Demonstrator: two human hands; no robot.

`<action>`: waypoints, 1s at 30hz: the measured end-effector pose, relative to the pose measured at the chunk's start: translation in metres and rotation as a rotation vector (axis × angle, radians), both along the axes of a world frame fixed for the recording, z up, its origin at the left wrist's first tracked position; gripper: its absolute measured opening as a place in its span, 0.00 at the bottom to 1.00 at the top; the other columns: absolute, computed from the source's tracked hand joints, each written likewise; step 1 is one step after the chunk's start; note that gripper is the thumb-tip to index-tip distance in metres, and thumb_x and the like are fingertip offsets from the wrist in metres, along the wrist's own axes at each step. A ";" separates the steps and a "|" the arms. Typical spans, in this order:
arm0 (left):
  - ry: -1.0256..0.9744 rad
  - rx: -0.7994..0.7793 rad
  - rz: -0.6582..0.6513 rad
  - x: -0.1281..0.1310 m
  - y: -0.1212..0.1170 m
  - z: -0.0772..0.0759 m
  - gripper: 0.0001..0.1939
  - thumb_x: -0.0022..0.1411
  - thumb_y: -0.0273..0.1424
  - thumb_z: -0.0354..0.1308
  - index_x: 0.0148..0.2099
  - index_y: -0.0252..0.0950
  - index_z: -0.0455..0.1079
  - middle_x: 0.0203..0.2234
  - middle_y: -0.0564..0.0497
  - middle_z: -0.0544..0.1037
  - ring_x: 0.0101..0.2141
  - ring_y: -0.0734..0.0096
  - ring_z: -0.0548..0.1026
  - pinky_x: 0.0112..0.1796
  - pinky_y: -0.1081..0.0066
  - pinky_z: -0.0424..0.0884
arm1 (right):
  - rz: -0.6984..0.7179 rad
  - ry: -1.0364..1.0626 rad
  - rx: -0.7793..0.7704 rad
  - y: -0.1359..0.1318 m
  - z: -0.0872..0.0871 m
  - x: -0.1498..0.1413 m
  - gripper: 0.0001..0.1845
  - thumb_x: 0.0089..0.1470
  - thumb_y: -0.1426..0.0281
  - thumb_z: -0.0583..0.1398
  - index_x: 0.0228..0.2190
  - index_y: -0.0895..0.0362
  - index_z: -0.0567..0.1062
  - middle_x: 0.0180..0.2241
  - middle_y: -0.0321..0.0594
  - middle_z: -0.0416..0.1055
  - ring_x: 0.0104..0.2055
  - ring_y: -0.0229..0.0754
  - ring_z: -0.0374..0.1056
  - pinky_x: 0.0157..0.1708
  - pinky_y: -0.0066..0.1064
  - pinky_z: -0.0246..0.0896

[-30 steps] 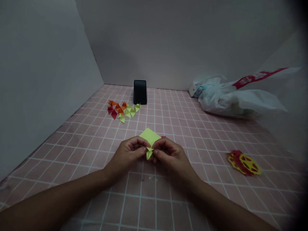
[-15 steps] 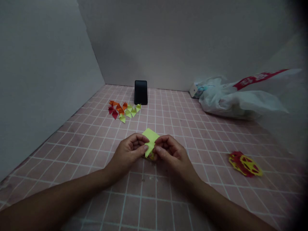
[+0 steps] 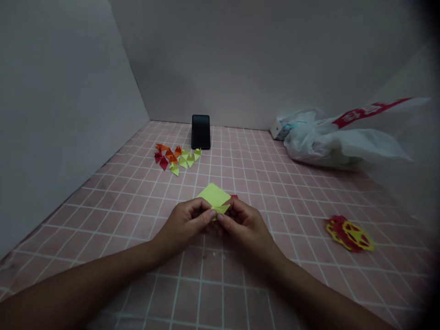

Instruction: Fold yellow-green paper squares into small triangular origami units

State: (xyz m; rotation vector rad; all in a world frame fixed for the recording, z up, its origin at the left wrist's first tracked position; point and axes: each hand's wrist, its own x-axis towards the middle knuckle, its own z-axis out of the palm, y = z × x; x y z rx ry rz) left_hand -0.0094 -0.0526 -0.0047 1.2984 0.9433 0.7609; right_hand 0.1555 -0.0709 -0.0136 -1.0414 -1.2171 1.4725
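Observation:
Between my two hands is a yellow-green sheet of origami paper (image 3: 213, 194), its far corner pointing away from me and a narrow folded flap on its near side. My left hand (image 3: 187, 222) pinches the near left part, thumb on top. My right hand (image 3: 245, 224) is closed on the near right part, its thumb by the left thumb. The fingers under the paper are hidden. A bit of something red (image 3: 234, 196) shows just behind my right fingers; I cannot make out what it is.
Small folded paper pieces in red, orange and yellow (image 3: 177, 159) lie at the back left, near a black phone (image 3: 200, 132) standing upright. Red and yellow cut-out shapes (image 3: 350, 234) lie at the right. A white plastic bag (image 3: 319, 144) and a small box (image 3: 279, 129) are at the back right.
The near part of the paper has been turned up into a flap pointing right. My thumbs have come closer together, and the red bit has come into view behind my right hand.

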 end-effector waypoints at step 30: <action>-0.118 0.083 0.164 -0.003 0.002 0.000 0.06 0.56 0.30 0.63 0.36 0.34 0.72 0.28 0.54 0.74 0.31 0.74 0.72 0.34 0.74 0.70 | -0.073 -0.371 0.242 -0.002 0.000 0.007 0.05 0.54 0.70 0.60 0.28 0.57 0.73 0.28 0.37 0.68 0.30 0.39 0.62 0.30 0.32 0.56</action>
